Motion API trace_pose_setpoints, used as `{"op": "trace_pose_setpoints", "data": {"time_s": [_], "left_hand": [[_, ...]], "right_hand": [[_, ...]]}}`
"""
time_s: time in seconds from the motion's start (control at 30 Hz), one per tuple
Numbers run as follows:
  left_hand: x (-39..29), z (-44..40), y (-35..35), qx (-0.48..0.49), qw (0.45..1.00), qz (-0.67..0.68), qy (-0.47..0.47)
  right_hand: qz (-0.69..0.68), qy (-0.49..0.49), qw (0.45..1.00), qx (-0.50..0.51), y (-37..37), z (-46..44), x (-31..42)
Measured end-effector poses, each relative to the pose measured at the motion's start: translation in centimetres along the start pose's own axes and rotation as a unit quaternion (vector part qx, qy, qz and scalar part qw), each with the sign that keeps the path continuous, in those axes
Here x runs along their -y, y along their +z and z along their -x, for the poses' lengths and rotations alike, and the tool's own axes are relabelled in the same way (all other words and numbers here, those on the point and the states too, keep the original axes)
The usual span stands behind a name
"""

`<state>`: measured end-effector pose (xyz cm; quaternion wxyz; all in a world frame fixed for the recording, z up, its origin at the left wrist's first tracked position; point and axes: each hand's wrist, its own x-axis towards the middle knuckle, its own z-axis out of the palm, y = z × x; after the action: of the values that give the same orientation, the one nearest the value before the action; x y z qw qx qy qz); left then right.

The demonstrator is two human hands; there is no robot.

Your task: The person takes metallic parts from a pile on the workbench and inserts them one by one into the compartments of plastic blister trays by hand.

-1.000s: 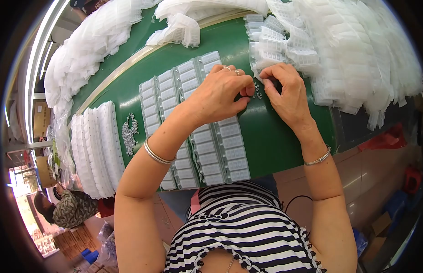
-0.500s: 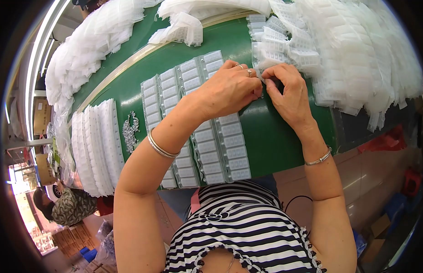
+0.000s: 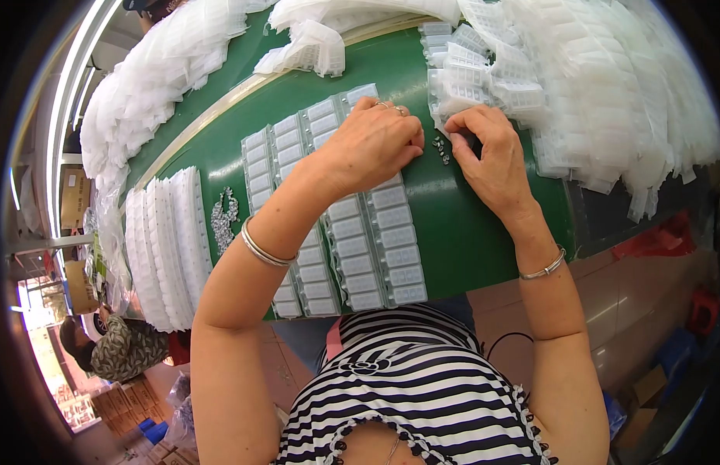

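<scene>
My left hand (image 3: 379, 143) hangs over the upper part of the rows of clear plastic compartment strips (image 3: 360, 260), its fingers and thumb pinched together. What they hold, if anything, is too small or hidden to tell. My right hand (image 3: 493, 159) rests to the right, thumb and forefinger curled toward each other at the edge of a heap of clear plastic strips (image 3: 468, 77). Anything between those fingertips cannot be made out. Several small shiny pieces (image 3: 442, 151) lie on the green tabletop (image 3: 457, 248) between the hands.
A pile of similar shiny pieces (image 3: 223, 221) lies left of the strips. Beyond it stands a row of white strips (image 3: 166, 248). Big stacks of translucent plastic (image 3: 615, 93) cover the right end, with more plastic (image 3: 162, 70) at far left. Another person (image 3: 123, 349) is at lower left.
My left hand has moved left, away from my right hand and over the strips. The small shiny pieces between the hands now show. My right hand has barely moved.
</scene>
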<state>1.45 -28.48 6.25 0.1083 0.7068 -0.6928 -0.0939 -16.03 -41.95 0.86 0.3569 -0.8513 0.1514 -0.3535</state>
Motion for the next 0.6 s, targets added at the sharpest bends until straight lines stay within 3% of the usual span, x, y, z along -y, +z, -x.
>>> {"op": "trace_pose_setpoints", "data": {"time_s": [0.2, 0.33, 0.6], "left_hand": [[0.5, -0.3, -0.6, -0.012, 0.999, 0.000, -0.051], [0.5, 0.5, -0.7, -0.079, 0.994, 0.069, -0.032], [-0.9, 1.3, 1.8, -0.160, 0.987, 0.014, 0.025]], "right_hand": [[0.003, 0.003, 1.000, 0.002, -0.1, 0.0, 0.1], [0.013, -0.006, 1.000, 0.013, -0.2, 0.1, 0.0], [0.003, 0.003, 1.000, 0.003, 0.0, 0.1, 0.0]]}}
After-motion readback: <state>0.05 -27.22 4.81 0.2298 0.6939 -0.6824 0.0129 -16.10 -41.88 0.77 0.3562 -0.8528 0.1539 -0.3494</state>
